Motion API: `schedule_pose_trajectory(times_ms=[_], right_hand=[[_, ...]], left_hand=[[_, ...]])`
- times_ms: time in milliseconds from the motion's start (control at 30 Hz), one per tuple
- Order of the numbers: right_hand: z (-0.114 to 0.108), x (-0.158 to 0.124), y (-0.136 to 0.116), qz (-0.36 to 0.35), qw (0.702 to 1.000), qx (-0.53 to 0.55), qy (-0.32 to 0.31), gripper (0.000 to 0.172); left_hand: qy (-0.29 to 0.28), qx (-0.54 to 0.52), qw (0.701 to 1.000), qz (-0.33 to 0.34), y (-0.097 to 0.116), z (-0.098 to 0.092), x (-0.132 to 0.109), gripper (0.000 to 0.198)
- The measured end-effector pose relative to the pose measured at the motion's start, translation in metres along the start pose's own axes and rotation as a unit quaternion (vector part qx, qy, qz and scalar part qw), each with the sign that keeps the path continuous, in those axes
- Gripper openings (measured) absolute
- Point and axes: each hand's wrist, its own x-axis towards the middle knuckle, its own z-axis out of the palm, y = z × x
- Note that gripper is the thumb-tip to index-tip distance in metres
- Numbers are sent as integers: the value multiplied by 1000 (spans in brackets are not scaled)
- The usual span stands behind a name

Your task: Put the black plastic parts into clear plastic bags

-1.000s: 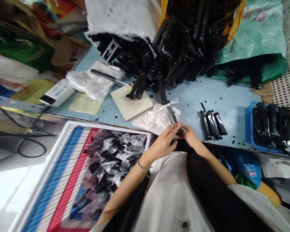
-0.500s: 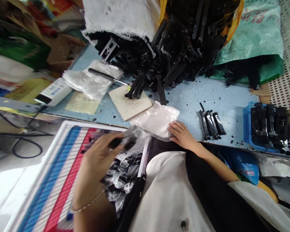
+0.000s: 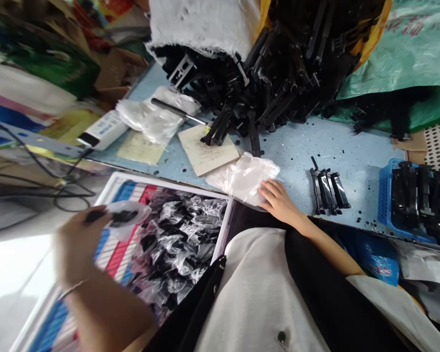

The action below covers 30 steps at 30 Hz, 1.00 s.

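Note:
Blurred by motion, my left hand (image 3: pixel 75 239) is over the left side of a crate (image 3: pixel 113 183) striped blue, white and red inside. Its fingers are closed on a black plastic part in a clear bag (image 3: pixel 126 217), which sticks out to the right. Many similar bagged black parts (image 3: pixel 183 239) are heaped in the crate. My right hand (image 3: pixel 278 200) lies flat at the right edge of a stack of clear plastic bags (image 3: pixel 247 176) by the table's front edge. Its fingers are outstretched and grip nothing.
Loose black parts (image 3: pixel 242 93) spill from sacks at the back of the blue table (image 3: pixel 286 142). A screwdriver (image 3: pixel 172 108) lies across a bag near a square board (image 3: pixel 201 161). Several black parts (image 3: pixel 328 188) lie at right, beside a filled blue basket (image 3: pixel 385 195).
My left hand has swung left and away from the bag stack with the bagged black part, uncovering more of the crate's heap. My right hand stays on the bags. The view has shifted slightly.

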Motion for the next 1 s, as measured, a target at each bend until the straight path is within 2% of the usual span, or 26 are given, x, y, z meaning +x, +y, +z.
schedule_pose_trajectory(times_ms=[67,100,200,267,300,367,400,467,533,600,700,767,867,933,1000], right_hand=[[2,2,1,3,1000,17,-2,42],[3,3,2,8,1000,30,-2,41],[8,7,4,26,996,85,13,44],[11,10,7,39,989,138,33,49],[11,12,9,48,983,172,42,51],[8,14,14,80,963,251,60,52],[4,14,16,103,948,290,77,50],[-8,10,22,160,915,346,134,41],[-25,0,25,218,878,378,195,29],[-39,-13,24,273,845,410,207,20],[-43,-21,15,333,810,467,125,30],[-33,-13,7,344,799,488,71,37],[-14,9,1,337,815,466,67,33],[-11,18,2,331,851,399,88,29],[-20,14,6,315,892,313,89,28]], left_hand=[[49,57,996,-57,7,25,17,18],[50,63,995,-60,15,42,21,18],[18,29,999,-8,57,101,8,23],[-18,-11,998,58,98,148,-22,21],[-69,-58,986,142,121,171,-39,17],[-158,-96,939,292,164,215,-71,12],[-165,-75,928,325,182,232,-82,8],[-168,-25,922,347,204,256,-91,4],[-170,-32,930,324,211,265,-86,10],[-192,-119,935,274,206,263,-74,16],[-249,-274,917,148,197,255,-58,12],[-280,-327,896,105,195,251,-55,20],[-286,-360,880,116,196,249,-55,24],[-278,-395,871,91,195,249,-53,23],[-262,-431,862,53,191,248,-50,23]])
